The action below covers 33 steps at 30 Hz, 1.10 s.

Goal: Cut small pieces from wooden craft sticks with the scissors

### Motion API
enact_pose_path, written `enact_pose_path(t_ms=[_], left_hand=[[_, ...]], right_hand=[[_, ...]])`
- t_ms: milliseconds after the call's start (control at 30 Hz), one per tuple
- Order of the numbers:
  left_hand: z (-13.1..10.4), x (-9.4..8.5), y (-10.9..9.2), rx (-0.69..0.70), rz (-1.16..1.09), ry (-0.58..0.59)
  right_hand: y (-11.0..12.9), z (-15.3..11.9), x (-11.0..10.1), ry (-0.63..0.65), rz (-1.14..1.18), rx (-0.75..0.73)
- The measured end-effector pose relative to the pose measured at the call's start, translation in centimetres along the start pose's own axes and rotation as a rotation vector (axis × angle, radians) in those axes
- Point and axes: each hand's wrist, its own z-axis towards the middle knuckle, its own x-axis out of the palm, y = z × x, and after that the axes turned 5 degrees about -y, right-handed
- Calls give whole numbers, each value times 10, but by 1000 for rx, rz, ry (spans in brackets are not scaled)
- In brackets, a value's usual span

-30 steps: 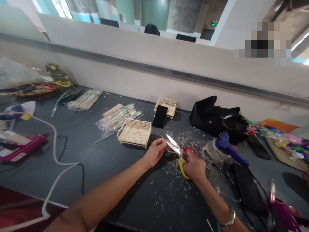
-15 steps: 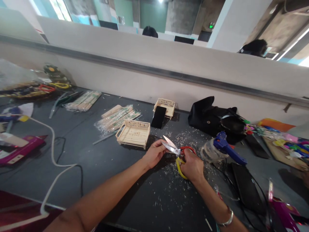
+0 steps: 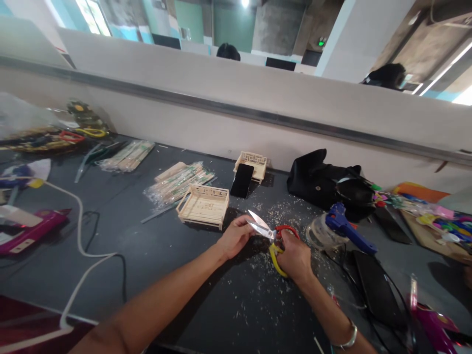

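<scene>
My right hand (image 3: 296, 255) grips a pair of scissors (image 3: 264, 228) by its red and yellow handles, the blades pointing left and slightly parted. At the blade tips, my left hand (image 3: 236, 237) is pinched closed; whatever small piece sits between its fingers is too small to make out. Just beyond the left hand stands a little wooden bench model (image 3: 204, 206) built of thin sticks. Farther back, a black phone (image 3: 242, 180) leans against a second stick-built model (image 3: 258, 164). Pale clippings (image 3: 282, 209) are scattered over the dark table around the scissors.
Plastic-wrapped stick bundles (image 3: 180, 182) lie left of the bench model. To the right are a black bag (image 3: 324, 177), a blue glue gun (image 3: 350, 228) on a clear jar (image 3: 320, 231), and a dark phone (image 3: 378, 287) with cables. A white cord (image 3: 80, 221) crosses the left side.
The scissor blades have closed somewhat beside the left fingertips. Both hands stay in nearly the same place.
</scene>
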Motion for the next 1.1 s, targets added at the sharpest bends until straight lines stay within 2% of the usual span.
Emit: enact_pose_path(t_ms=[200, 633, 1100], left_hand=[[-1, 2, -2, 16, -5, -8], [1, 1, 0, 17, -19, 4], [0, 0, -2, 11, 4, 7]], right_hand=[[1, -2, 3, 57, 27, 36], [7, -1, -4, -15, -108, 44], [5, -1, -4, 18, -100, 24]])
